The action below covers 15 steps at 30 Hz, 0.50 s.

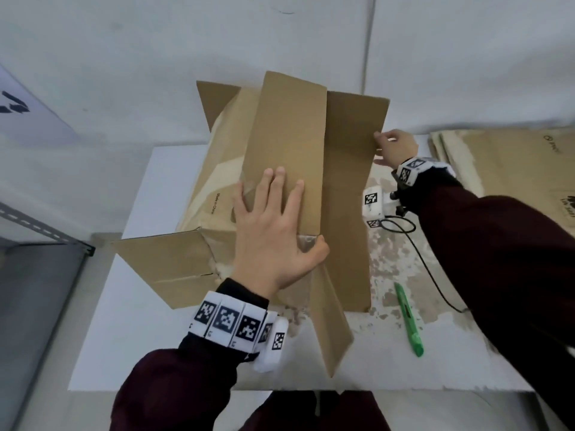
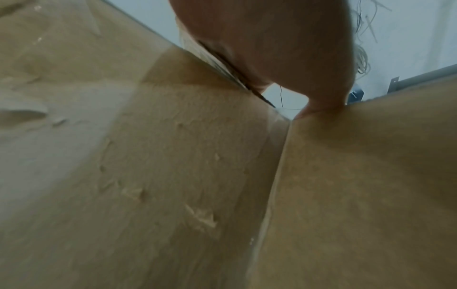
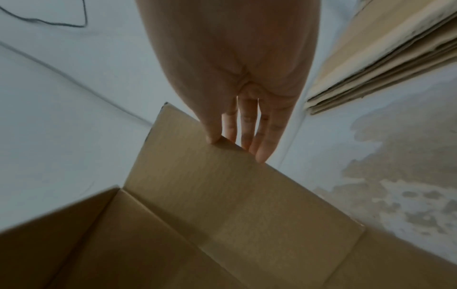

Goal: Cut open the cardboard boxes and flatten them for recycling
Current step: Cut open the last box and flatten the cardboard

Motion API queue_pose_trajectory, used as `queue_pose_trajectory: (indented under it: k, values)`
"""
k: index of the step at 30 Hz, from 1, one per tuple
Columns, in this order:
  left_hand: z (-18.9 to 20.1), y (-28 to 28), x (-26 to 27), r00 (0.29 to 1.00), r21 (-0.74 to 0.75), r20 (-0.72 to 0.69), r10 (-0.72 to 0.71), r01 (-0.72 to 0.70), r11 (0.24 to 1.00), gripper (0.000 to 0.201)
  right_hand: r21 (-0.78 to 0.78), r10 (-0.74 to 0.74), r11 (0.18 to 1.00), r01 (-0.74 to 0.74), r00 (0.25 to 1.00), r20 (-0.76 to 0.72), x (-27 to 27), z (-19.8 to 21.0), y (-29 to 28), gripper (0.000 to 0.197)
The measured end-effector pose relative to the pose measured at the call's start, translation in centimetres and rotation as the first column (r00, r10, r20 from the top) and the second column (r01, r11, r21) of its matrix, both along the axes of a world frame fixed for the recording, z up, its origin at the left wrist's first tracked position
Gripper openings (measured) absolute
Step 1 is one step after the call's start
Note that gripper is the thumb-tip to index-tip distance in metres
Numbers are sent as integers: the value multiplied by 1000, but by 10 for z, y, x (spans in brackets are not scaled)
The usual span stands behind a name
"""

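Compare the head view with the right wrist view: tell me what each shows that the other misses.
Only the head view shows the left hand pressing flat on the brown cardboard box and the green utility knife lying on the white table. Only the right wrist view shows the right hand's fingers behind the flap, thumb in front. Both show the right hand, the box and the stack of flattened cardboard.

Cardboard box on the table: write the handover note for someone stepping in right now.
Left hand: fingers straight, pressing flat on the cardboard box.
Right hand: pinching the edge of the box's far right flap.
Green utility knife lies unheld on the table, right of the box.
Stack of flattened cardboard sits far right.
Done: flaps open.
Left: collapse this box flat and stack it.
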<state>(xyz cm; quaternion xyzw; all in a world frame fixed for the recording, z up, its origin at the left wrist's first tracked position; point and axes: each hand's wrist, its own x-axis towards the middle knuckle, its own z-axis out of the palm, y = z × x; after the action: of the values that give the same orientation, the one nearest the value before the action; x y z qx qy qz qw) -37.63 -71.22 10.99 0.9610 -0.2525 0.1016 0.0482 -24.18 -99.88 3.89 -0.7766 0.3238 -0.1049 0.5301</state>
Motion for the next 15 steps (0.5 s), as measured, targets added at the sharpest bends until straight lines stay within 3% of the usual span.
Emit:
queue_pose_trajectory:
  k: [2,4,7,10,11,13,15]
  values:
    - [-3,-7,12,999,12,1,34,-34,999,79,59,-68,996,67,998,12,1,8,2,33]
    - [-8,-15,28,998,16,-9,64,-64,998,73,49,-34,998,32,998,48,-22,25,16,44]
    - [-19,-29,52,998,-5,0,67,-67,998,62,258,263,921,-291,955,139,-107,45,48,46]
    - [-28,-42,70,998,-32,-6,57,-57,998,57,368,551,768,-524,834,39,-196,38,80,55]
    - [-31,-44,75,998,-19,-17,55,-55,998,57,343,561,778,-526,828,-3,-214,29,90,53]
    - [-38,-44,82,999,-57,13,46,-45,997,53,217,439,882,-418,897,-56,-228,12,104,34]
    - [-42,-44,85,987,-351,117,114,-66,934,53,160,358,925,-344,931,-68,-225,4,103,24]
